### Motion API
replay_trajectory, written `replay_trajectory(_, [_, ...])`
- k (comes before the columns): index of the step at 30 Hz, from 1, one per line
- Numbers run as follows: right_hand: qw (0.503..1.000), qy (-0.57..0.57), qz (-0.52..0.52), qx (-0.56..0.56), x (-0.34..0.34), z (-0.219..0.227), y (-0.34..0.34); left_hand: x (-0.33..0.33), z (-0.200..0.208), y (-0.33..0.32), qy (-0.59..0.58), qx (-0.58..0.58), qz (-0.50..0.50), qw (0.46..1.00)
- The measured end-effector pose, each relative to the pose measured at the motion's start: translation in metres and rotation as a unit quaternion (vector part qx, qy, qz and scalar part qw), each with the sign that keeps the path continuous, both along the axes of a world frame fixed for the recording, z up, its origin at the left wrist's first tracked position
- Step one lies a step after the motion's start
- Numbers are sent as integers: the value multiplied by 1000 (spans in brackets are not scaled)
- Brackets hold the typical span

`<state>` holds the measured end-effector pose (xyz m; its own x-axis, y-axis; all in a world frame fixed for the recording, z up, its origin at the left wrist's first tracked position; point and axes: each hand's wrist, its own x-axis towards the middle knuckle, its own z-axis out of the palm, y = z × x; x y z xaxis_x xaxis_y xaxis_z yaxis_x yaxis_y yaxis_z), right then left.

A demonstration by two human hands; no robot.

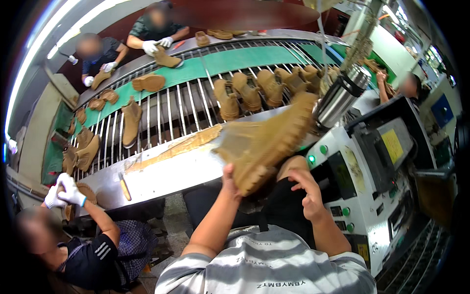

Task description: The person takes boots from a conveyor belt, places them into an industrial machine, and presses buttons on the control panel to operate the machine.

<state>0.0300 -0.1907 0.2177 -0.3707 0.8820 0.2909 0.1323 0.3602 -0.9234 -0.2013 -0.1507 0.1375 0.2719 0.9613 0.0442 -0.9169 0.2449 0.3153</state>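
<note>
A co-worker's white-gloved hands work at far left, then the person's left hand, fingers clamped on a blurred tan boot above the steel bench edge, and the right hand, fingers loosely curled, holding nothing.

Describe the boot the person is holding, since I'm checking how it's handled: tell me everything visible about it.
The tan boot looks like suede, ankle-high, with a thick ridged sole in the same tan. It is motion-blurred and tilted, toe up toward the right, heel end low, sole facing right. The left hand grips its lower end; the right hand is open beside it, apparently not touching. It hangs above the steel table edge, in front of the conveyor.
</note>
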Motion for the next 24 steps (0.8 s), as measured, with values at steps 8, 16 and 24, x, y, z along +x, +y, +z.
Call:
replay_trajectory(8, [993, -54, 73, -71, -27, -42, 24, -175, -30, 72, 254, -36, 332, 908])
replay_trajectory(16, [985, -136, 20, -107, -35, -78, 43, -186, -63, 169, 686, -40, 314, 655])
replay_trajectory(24, [979, -148, -6, -137, -59, -120, 101, -192, -121, 235, 682, -18, 412, 604])
